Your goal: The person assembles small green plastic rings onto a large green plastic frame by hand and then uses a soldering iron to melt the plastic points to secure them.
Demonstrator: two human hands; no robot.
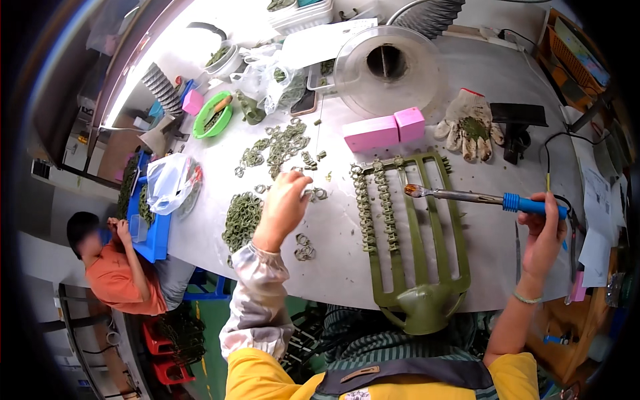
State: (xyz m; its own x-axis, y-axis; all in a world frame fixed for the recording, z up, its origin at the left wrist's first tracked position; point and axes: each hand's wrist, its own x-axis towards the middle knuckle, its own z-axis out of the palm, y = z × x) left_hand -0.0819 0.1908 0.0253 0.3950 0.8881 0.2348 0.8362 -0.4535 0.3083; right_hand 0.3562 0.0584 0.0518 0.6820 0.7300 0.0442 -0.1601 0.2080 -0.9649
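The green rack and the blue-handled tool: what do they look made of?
The green rack looks like moulded plastic: matte, one uniform olive colour. The blue-handled tool, held in the right hand, shows a shiny metal shaft and probably a plastic or rubber grip.

My right hand [543, 233] grips a blue-handled soldering iron [467, 197] over the olive-green plastic rack [417, 247]; my left hand [285, 203] seemingly pinches small green rings [243, 217].

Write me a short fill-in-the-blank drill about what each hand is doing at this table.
1. The right hand holds a soldering iron by its ____ handle.
2. The left hand reaches among small green ____ on the table.
3. The iron's tip hovers over a green ____.

Missing words: blue; rings; rack
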